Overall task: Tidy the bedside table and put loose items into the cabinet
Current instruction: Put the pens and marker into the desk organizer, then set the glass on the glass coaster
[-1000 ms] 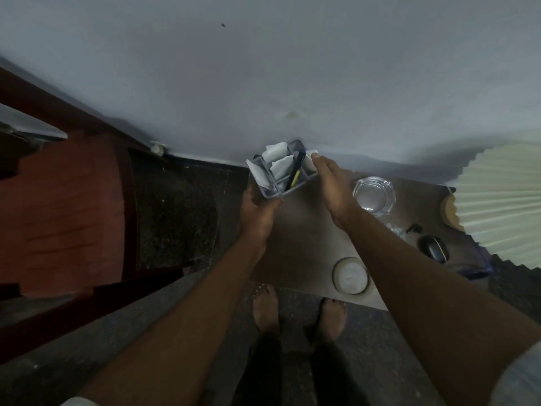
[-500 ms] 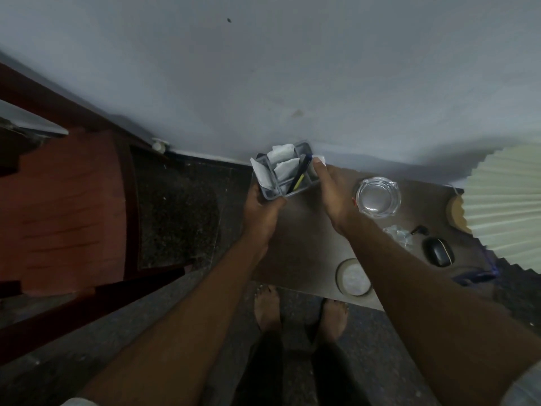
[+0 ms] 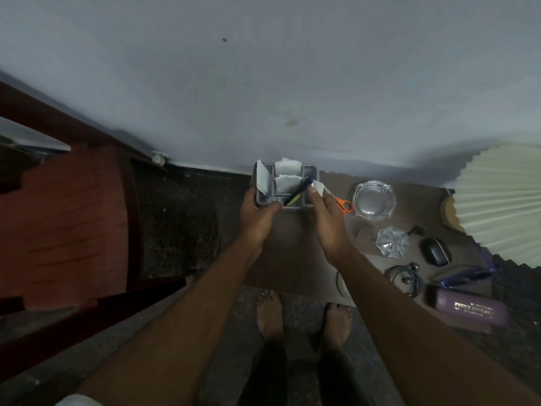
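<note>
A grey organiser caddy stands at the far left corner of the brown bedside table. It holds folded white papers and a dark pen with a yellow stripe. My left hand grips the caddy's left front edge. My right hand holds its right side, fingers curled at the rim by a white paper scrap. Orange-handled scissors lie just right of my right hand.
A glass ashtray, crumpled clear wrapper, black mouse, earphones, blue pouch and purple case lie on the table. A pleated lampshade overhangs the right. A red wooden chair stands left.
The caddy has come down from a tilted, lifted pose to sit level at the table's back corner, both hands still on it. The view shifted, showing scissors and more items at right.
</note>
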